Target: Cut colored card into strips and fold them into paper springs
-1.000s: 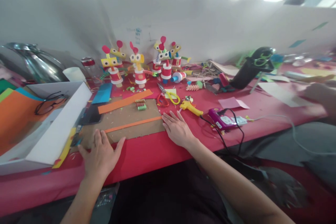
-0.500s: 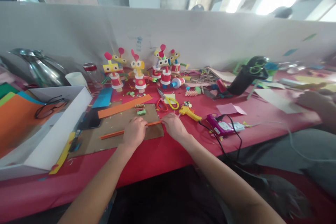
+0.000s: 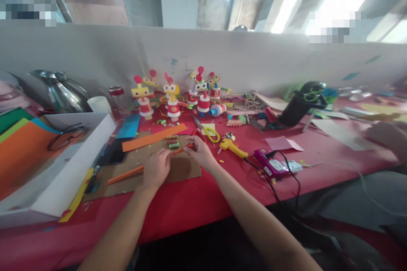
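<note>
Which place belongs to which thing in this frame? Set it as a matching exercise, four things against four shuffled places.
Things
1. Narrow orange paper strip
2. Eyeglasses
3. Yellow glue gun
4. Metal jug

Places
A. On the red table cover, between the yellow-handled scissors and the purple power strip
B. Beside the white cup, beyond the white box
C. In the left hand and right hand, over the brown cardboard
D. On the papers in the white box

Right pairs: 1-C, 2-D, 3-A, 4-B
</note>
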Available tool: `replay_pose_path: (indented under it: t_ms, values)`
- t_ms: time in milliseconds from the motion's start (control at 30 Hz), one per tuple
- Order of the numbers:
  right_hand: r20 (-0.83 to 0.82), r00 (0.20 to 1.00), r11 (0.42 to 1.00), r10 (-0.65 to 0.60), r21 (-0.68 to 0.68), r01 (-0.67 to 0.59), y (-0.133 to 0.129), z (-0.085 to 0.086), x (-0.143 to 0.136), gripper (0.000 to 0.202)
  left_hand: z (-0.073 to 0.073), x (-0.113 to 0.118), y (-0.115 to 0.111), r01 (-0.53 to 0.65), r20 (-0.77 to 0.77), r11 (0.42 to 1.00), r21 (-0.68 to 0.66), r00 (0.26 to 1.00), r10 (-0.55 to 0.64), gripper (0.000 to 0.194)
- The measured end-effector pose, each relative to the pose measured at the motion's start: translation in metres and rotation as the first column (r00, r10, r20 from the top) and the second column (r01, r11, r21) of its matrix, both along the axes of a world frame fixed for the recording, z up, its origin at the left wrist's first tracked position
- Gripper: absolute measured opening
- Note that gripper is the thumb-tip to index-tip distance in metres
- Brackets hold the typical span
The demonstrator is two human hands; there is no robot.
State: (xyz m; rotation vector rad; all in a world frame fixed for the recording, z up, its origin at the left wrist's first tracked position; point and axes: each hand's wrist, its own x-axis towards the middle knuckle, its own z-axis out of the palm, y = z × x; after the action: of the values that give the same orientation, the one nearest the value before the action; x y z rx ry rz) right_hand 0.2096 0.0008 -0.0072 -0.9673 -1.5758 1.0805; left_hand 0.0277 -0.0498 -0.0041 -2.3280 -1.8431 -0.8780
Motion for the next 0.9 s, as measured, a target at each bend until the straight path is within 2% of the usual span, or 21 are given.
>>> replay_pose_path:
  t_ms: [33,100,200,333,433,633,700,767,833,900]
  values:
    - [-0.122,0.992,0.995,0.017,-0.097,-0.029,-0.002,-0.001,-0.003,0.032,0.000,-0.002,0.000,0.000,0.027,1.000,0.008,1.000,0.000,0.025]
    - [-0.297,0.954,0.962,0.044,-0.246,-0.121,-0.004,0.001,-0.007,0.035,0.002,-0.004,0.000,0.009,0.064,1.000,0.009,0.998,-0.009,0.025]
    - [-0.427,0.904,0.920,-0.001,-0.354,-0.167,-0.003,0.006,-0.011,0.030,0.008,-0.007,0.000,0.003,0.065,1.000,-0.014,0.998,-0.002,0.026]
    - [-0.514,0.836,0.933,-0.192,-0.360,-0.007,0.007,0.010,-0.011,0.028,0.015,-0.018,0.000,-0.082,-0.008,0.997,0.002,0.997,0.082,0.026]
    - [-0.572,0.763,0.930,-0.299,-0.354,0.100,0.014,0.008,0.001,0.029,0.017,-0.033,0.002,-0.120,-0.015,0.993,0.008,0.993,0.120,0.024]
    - [-0.642,0.668,0.926,-0.376,-0.286,0.246,0.022,0.007,0.031,0.030,0.021,-0.066,0.007,-0.156,0.236,0.988,-0.004,0.960,0.152,0.024]
    - [-0.662,0.643,0.923,-0.385,-0.289,0.255,0.023,0.008,0.033,0.030,0.023,-0.074,0.007,-0.180,0.355,0.984,-0.006,0.919,0.170,0.023]
    - [-0.675,0.633,0.925,-0.380,-0.283,0.254,0.022,0.009,0.032,0.031,0.024,-0.078,0.007,-0.236,0.483,0.971,-0.033,0.847,0.222,0.023]
    - [-0.682,0.635,0.932,-0.362,-0.270,0.242,0.021,0.010,0.031,0.031,0.023,-0.079,0.007,-0.292,0.627,0.954,-0.069,0.731,0.269,0.023]
    - [-0.687,0.638,0.938,-0.347,-0.263,0.227,0.019,0.011,0.029,0.031,0.021,-0.079,0.008,-0.314,0.764,0.945,-0.091,0.587,0.268,0.025]
